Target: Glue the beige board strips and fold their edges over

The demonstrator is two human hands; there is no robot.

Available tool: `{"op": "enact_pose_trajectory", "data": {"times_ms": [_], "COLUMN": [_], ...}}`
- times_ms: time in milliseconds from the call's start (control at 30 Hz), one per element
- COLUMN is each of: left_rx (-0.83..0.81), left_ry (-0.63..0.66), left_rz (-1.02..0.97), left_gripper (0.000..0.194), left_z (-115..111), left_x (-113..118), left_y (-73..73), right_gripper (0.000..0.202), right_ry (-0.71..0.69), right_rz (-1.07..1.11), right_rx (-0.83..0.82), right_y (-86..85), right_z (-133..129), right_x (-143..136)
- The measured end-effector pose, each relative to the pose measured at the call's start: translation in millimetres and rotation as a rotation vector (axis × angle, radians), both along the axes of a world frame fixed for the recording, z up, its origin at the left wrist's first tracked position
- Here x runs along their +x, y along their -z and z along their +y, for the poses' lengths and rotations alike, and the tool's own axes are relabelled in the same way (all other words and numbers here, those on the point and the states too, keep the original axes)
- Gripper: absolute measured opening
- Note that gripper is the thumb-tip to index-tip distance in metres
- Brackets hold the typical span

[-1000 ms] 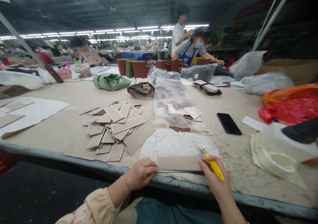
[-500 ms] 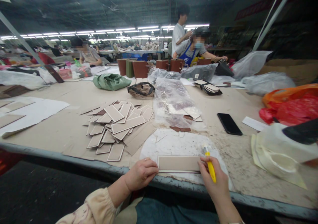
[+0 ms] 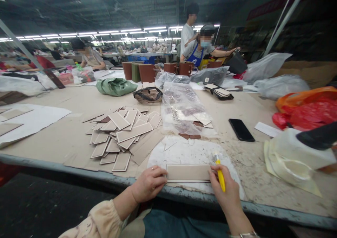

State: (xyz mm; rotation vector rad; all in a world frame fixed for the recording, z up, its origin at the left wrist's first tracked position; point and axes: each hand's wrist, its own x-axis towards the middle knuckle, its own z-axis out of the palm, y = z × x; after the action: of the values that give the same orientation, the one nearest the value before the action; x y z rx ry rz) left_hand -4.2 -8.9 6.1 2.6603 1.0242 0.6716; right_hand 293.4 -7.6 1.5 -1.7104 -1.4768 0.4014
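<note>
A beige rectangular panel with a pale border (image 3: 188, 173) lies lengthwise at the table's front edge, on a stained white sheet (image 3: 192, 150). My left hand (image 3: 150, 182) pinches the panel's left end between thumb and curled fingers. At the other end, my right hand (image 3: 226, 185) has its thumb and fingertips on the panel's right edge. That same hand also carries a yellow-handled brush (image 3: 220, 174), tucked between the fingers with its bristles pointing away from me. To the left of the sheet lies a loose heap of similar beige panels (image 3: 122, 132).
A clear plastic bag (image 3: 179, 108) lies beyond the sheet. Rightward are a black phone (image 3: 241, 129), a white plastic container (image 3: 302, 150), a tape roll (image 3: 295, 173) and red bags (image 3: 308, 109). Across the table, a co-worker in a blue apron (image 3: 196, 55) handles a dark bag (image 3: 236, 63).
Both my hands keep their places on the panel, and the brush stays in the right one. Across the table, the co-worker has raised the dark bag. The whole view has shifted slightly.
</note>
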Motion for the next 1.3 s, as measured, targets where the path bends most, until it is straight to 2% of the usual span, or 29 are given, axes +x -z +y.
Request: {"op": "enact_pose_trajectory", "data": {"times_ms": [200,700,1000,1300], "left_rx": [0.048,0.009,-0.022,-0.032], "left_ry": [0.015,0.028,0.052,0.043], "left_rz": [-0.008,-0.036,-0.050,-0.041], "left_gripper": [0.019,0.018,0.017,0.017], "left_z": [2,4,5,5], "left_x": [-1,0,2,1], "left_y": [2.2,2.0,-0.1,1.9], "right_gripper": [0.024,0.020,0.015,0.012], "right_ry": [0.004,-0.061,-0.026,-0.115], "right_rz": [-0.029,-0.086,-0.075,-0.162], "right_rx": [0.025,0.001,0.039,0.044], "right_y": [1.9,15.3,10.8,14.2], "right_z": [1,4,3,3], "right_x": [-1,10,2,8]}}
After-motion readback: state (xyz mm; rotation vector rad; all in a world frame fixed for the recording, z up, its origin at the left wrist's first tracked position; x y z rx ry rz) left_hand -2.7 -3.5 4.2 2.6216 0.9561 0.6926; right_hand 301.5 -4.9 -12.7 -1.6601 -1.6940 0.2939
